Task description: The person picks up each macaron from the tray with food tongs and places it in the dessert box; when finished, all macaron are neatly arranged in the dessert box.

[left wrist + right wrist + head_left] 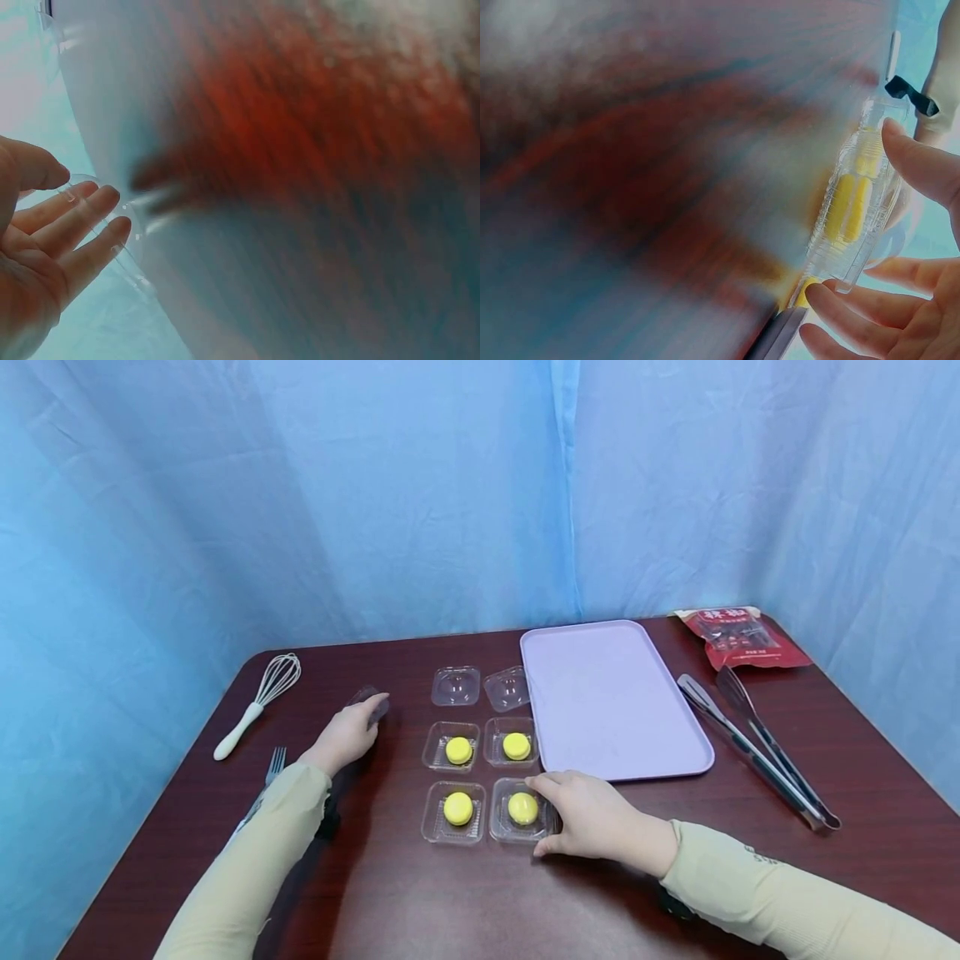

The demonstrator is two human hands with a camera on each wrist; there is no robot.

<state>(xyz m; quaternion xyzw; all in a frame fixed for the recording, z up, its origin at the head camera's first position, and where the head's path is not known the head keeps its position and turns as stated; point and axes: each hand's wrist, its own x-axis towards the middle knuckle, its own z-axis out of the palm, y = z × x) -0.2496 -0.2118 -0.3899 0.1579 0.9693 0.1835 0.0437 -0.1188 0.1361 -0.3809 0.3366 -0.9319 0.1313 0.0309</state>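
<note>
A clear square plastic box (510, 837) with a yellow round macaron (522, 808) stands on the dark red wooden table (420, 902); the right hand (588, 814) grips it between thumb and fingers. The left hand (347, 735), well apart, pinches a clear plastic lid (381, 709). Farther lies a lilac rectangular tray (615, 693).

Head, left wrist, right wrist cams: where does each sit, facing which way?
Head: worn on the head, facing forward and down at the table; left hand, right hand and both sleeves show.
Left wrist: on that wrist, facing a clear lid, blurred table and curtain; the left hand shows.
Right wrist: on that wrist, facing a clear box with a yellow sweet; the right hand shows.
Shared: head and right wrist both show the right hand at that box.
</note>
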